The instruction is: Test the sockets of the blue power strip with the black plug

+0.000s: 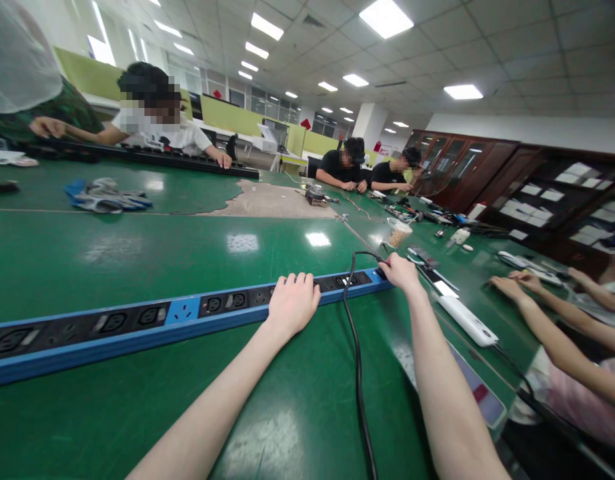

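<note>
Blue power strip (185, 311): multi-socket bar, black socket blocks set in a blue housing; flat on the green table (152, 260), spanning 8 o'clock to 4 o'clock.
Left hand (293, 301): at 6 o'clock; grip partly closed, fingers curled over the bar's sockets; firmness cannot be told.
Right hand (401, 272): toward 3 o'clock, at the bar's end; grip closed on the black cord (357, 353); whether it also holds the end itself cannot be told.
Cord run: loops from the right hand back across the bar, then down toward 5 o'clock.
Step in hand: judged to be handling at the cord end, the left hand steadying the bar.
Next move calls for: in judgement, a steady bar and a slack cord loop, not snagged on the sockets.
White power strip (467, 321): 4 o'clock, apart from the blue one.
Clear tub (399, 233): 3 o'clock, small tan contents.
Work gloves (108, 197): between 9 and 10 o'clock, blue and pale, heaped.
Co-worker (175, 137): 10 o'clock, seated behind a long black bar (152, 158).
</note>
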